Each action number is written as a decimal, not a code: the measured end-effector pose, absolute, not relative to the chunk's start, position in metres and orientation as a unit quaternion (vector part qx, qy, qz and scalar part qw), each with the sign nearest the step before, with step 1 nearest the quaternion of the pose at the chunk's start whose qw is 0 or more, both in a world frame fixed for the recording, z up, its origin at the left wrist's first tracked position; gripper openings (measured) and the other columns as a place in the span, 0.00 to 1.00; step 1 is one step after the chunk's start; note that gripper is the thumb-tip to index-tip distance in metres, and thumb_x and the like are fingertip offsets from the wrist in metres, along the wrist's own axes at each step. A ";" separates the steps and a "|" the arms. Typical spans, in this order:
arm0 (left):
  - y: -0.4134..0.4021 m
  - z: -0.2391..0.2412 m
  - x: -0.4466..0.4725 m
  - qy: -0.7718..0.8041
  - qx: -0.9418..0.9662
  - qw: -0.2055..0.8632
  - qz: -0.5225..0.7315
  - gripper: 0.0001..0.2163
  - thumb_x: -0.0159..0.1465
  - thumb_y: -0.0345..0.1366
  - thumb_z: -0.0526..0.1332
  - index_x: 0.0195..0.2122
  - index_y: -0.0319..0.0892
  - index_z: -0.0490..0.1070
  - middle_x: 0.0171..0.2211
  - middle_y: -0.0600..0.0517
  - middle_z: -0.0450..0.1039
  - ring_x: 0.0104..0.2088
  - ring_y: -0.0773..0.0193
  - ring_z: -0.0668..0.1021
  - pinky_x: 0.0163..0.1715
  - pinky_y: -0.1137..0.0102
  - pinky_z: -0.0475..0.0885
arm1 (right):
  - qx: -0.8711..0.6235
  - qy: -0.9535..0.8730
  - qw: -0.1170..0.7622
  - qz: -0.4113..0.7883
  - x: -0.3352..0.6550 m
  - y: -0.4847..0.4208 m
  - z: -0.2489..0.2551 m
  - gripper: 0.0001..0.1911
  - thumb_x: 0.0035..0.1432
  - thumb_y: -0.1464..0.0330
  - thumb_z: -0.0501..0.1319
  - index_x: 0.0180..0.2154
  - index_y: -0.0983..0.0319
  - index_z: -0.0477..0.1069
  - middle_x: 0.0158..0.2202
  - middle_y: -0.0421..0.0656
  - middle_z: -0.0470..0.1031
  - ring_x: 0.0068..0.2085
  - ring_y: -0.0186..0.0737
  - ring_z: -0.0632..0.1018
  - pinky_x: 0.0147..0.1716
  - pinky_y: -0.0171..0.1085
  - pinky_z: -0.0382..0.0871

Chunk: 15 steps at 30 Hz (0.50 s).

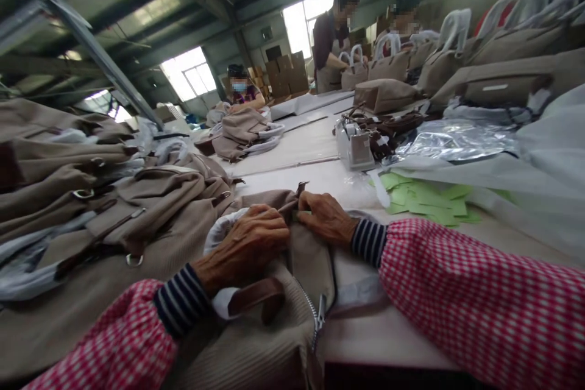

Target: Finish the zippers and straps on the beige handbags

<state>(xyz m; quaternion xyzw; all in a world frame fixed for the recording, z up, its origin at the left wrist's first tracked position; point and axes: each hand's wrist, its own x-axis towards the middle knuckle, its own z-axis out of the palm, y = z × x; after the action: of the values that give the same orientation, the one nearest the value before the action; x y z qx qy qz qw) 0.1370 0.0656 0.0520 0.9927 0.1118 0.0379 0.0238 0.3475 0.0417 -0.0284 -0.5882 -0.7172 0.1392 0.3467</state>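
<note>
Pinching a small dark strap (299, 190) on a tan bag (256, 341), the left hand (247, 245) and the right hand (325, 217) meet fingertip to fingertip. Both are curled tight on the strap with no gap. The bag lies right under both hands. Just below the left hand is a brown handle (256, 296), and a zip (320, 312) runs below the grip. Green papers (425, 198) lie past the right hand. More bags (91, 195) are piled beside the left hand.
</note>
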 end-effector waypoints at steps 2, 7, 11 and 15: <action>0.066 0.057 0.138 0.127 0.990 0.053 0.022 0.16 0.77 0.39 0.51 0.36 0.42 0.74 0.37 0.50 0.76 0.41 0.59 0.74 0.52 0.61 0.62 | -0.597 -0.710 0.347 0.135 0.349 0.042 -0.029 0.03 0.62 0.69 0.60 0.38 0.61 0.72 0.32 0.42 0.77 0.33 0.39 0.73 0.34 0.36 0.56; 0.066 0.062 0.141 0.185 0.979 0.087 -0.018 0.13 0.76 0.38 0.53 0.42 0.42 0.77 0.44 0.50 0.75 0.46 0.58 0.73 0.51 0.63 0.62 | -0.602 -0.716 0.323 0.144 0.348 0.040 -0.024 0.06 0.65 0.67 0.59 0.41 0.61 0.73 0.35 0.44 0.80 0.35 0.41 0.76 0.34 0.37 0.56; 0.064 0.066 0.146 0.188 0.978 0.056 -0.064 0.12 0.76 0.34 0.52 0.39 0.43 0.74 0.43 0.51 0.74 0.46 0.58 0.72 0.51 0.63 0.61 | -0.594 -0.718 0.331 0.148 0.348 0.040 -0.025 0.06 0.64 0.67 0.59 0.40 0.61 0.73 0.35 0.44 0.80 0.35 0.42 0.77 0.34 0.37 0.56; 0.061 0.068 0.148 0.176 0.981 0.010 -0.082 0.12 0.77 0.34 0.51 0.37 0.43 0.70 0.42 0.51 0.73 0.46 0.58 0.72 0.51 0.60 0.60 | -0.587 -0.716 0.349 0.147 0.349 0.041 -0.029 0.06 0.63 0.66 0.60 0.39 0.61 0.73 0.34 0.44 0.80 0.35 0.42 0.76 0.34 0.38 0.56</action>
<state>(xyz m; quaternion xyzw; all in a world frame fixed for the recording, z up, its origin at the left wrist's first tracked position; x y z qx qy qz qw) 0.1479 0.0605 0.0676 0.9809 0.1759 -0.0818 0.0101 0.3489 0.0413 -0.0289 -0.5870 -0.7158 0.1469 0.3486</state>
